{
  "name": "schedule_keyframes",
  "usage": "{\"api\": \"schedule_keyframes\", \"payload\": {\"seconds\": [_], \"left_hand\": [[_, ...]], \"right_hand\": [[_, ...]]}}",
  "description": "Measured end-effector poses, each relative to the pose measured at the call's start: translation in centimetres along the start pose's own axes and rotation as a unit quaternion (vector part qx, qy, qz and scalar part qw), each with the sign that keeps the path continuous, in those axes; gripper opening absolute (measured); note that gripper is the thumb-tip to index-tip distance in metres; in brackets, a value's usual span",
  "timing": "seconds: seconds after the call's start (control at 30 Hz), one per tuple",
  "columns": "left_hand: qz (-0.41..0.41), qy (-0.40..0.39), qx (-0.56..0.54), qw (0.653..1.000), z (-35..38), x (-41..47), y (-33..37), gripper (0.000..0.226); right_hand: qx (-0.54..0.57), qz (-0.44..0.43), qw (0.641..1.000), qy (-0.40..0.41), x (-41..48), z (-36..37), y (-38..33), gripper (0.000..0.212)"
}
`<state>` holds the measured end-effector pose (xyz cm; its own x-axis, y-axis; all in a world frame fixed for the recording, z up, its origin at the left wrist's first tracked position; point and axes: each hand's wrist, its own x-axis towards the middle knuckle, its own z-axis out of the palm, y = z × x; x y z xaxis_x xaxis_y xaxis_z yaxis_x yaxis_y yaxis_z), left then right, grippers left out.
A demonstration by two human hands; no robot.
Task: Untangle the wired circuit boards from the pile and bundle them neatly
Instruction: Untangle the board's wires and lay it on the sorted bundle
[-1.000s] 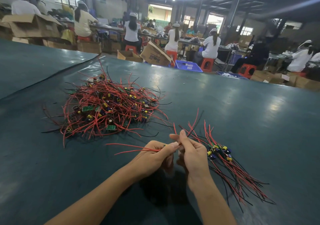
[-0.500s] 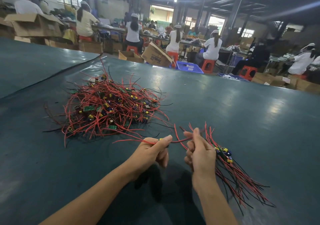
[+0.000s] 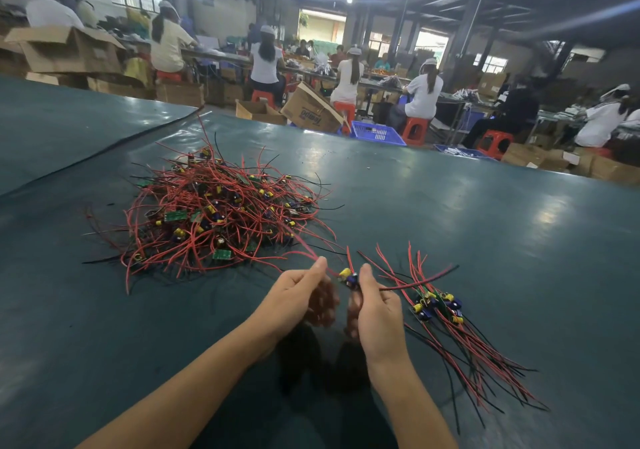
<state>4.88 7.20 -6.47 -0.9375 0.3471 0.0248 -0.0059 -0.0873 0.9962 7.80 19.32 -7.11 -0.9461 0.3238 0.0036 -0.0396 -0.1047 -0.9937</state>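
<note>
- The dark green table (image 3: pixel 467 240) fills the view, and its mat shines under the ceiling lights.
- Past its far edge, a row of people (image 3: pixel 265 64) sits on red stools (image 3: pixel 414 130) at long benches, most with their backs to the camera.
- Left of centre on the table lies the tangled pile (image 3: pixel 221 216) of wired circuit boards. Red and black leads loop out every way, with green boards and yellow and blue components showing through.
- Over on the right, well apart from the pile, lies the sorted bundle (image 3: pixel 446 317). Its boards are gathered at one end and its leads fan out toward the near right edge, flat on the mat.
- A tipped cardboard box (image 3: pixel 311 111) and a blue crate (image 3: pixel 377 133) sit just beyond the table.
- Both hands are up between pile and bundle, near each other but not touching.
- The left hand (image 3: pixel 294 296) pinches a red wire (image 3: pixel 304 246) between thumb and forefinger, and the wire stretches back toward the pile's near edge. The lower fingers are blurred, so I cannot tell how they lie.
- The right hand (image 3: pixel 377 313) has its fingers curled and grips the leads right beside one small circuit board (image 3: pixel 348 277). A red and a black lead stick out rightward from the fist, over the bundle's upper ends.
- That circuit board, with yellow and blue parts on it, hangs in the gap between the two hands, above the mat.
</note>
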Motion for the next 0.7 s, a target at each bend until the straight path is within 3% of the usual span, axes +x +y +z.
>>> {"api": "schedule_keyframes", "payload": {"seconds": [0.1,0.2,0.23,0.3,0.4,0.57,0.7], "left_hand": [[0.013,0.077,0.000,0.997,-0.9,0.5,0.1,0.057],[0.071,0.118,0.115,0.984,-2.1,0.6,0.1,0.051],[0.107,0.134,0.194,0.966,-2.5,0.5,-0.1,0.046],[0.188,0.171,0.364,0.896,-3.3,0.4,-0.6,0.031],[0.262,0.212,0.494,0.801,-4.1,0.5,-0.6,0.001],[0.147,0.247,0.596,0.750,-6.4,1.1,-0.9,0.031],[0.048,0.218,0.613,0.758,-7.8,1.5,-1.3,0.039]], "right_hand": [[0.039,0.034,0.994,0.092,0.3,-0.8,-0.7,0.052],[0.074,0.062,0.982,0.165,1.0,-1.7,-0.8,0.048],[0.086,0.073,0.976,0.187,1.2,-2.0,-0.8,0.048],[0.104,0.083,0.967,0.216,1.5,-2.5,-0.9,0.048],[0.124,0.081,0.961,0.234,1.6,-2.9,-1.1,0.046],[0.214,0.120,0.941,0.235,1.6,-3.5,-1.5,0.045],[0.277,0.153,0.925,0.208,1.6,-3.7,-1.7,0.044]]}}
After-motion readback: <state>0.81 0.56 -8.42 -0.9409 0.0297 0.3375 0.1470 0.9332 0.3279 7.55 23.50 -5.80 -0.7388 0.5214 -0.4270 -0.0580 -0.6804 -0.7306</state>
